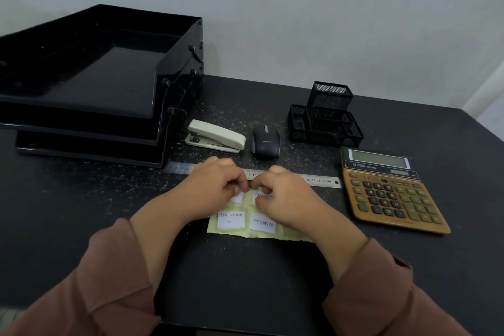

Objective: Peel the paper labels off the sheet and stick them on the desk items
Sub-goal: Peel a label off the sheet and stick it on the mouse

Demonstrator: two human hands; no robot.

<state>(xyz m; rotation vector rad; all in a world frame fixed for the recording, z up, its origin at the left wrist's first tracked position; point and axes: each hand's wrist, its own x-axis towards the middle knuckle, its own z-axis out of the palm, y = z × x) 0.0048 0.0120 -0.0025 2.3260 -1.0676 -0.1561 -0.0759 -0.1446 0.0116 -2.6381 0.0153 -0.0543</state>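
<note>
both hands pinch at one spot on the far edge of the label sheet [289, 232], fingertips almost meeting. left hand [215, 185] seems to hold the backing. right hand [286, 199], fingers curled, works a label corner there. whether that corner is lifted yet: too small to tell.

sheet lies flat on the desk [409, 267], about mid-width, nearer the near edge, just on the near side of the ruler [321, 180].

handling, by judgement: thin paper, very light, floppy, tears easily, sticky underneath. best taken at a corner with a nail while the other hand keeps the backing down. peel slowly and low so it doesn't curl onto itself.

count:
- labels [263, 224]: four seen, two near ones fully shown, two far ones half under the hands; more may be hidden under the right hand
- one stapler [215, 136]
- one mouse [266, 142]
- one mesh pen holder [327, 114]
- one calculator [390, 191], toward the right edge
- one ruler
- one stack of black trays [95, 82], far left corner
</note>
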